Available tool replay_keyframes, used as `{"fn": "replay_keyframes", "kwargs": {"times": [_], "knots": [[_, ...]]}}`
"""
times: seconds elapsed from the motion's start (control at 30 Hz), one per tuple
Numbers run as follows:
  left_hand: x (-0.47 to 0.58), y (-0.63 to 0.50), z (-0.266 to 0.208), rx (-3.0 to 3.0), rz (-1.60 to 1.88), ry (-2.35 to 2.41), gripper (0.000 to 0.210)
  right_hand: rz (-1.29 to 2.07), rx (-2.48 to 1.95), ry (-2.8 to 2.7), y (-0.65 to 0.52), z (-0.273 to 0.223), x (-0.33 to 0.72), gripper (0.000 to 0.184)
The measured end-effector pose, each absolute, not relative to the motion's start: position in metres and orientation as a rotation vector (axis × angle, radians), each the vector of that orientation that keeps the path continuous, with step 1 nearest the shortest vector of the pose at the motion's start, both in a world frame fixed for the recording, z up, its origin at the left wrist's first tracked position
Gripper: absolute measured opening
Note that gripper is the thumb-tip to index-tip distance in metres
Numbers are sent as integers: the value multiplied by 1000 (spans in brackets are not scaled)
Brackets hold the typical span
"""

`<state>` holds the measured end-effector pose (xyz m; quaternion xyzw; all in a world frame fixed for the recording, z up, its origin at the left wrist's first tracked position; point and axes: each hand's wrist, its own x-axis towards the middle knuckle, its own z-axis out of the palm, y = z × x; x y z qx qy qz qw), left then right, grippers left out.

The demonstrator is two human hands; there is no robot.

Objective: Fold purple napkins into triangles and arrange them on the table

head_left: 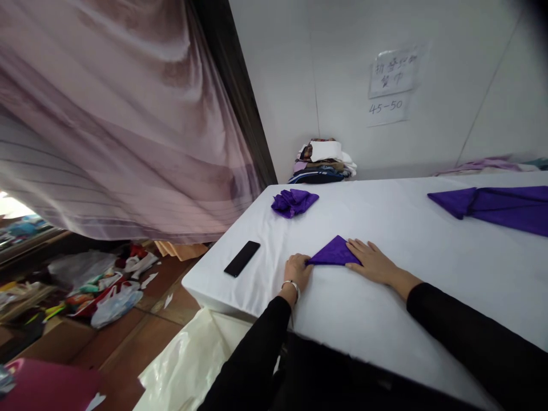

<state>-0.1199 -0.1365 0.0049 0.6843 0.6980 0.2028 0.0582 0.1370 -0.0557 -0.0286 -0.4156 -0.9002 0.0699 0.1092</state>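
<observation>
Purp. cloth (334, 252), wht tablecloth (385, 208), blk phone (242, 258), blk sleeves (466, 322), pinkish curtain (171, 142)

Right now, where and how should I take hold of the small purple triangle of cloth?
Probably by both ends of its near edge, coming in from left and right: the cloth lies flat with that long edge facing you and its peak pointing away. Your left hand is at the left corner, and your right hand lies over the right end.
</observation>
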Motion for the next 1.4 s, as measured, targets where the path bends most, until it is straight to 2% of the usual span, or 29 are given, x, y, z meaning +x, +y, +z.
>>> {"fn": "replay_keyframes", "kwargs": {"times": [0.1,0.9,1.13,1.23,1.4], "knots": [[-120,-130,5,2037,626,2137,15,214,-1207,-2655,-55,-29,138,73],[-152,-136,17,2532,258,1840,25,200,-1221,-2684,-55,-29,140,72],[-143,-129,27,2439,535,2041,36,199,-1198,-2675,-56,-30,139,72],[-104,-109,29,2521,627,1916,40,210,-1198,-2659,-55,-30,137,74],[-52,-87,13,2619,393,1598,60,288,-1224,-2619,-56,-25,133,73]]}}
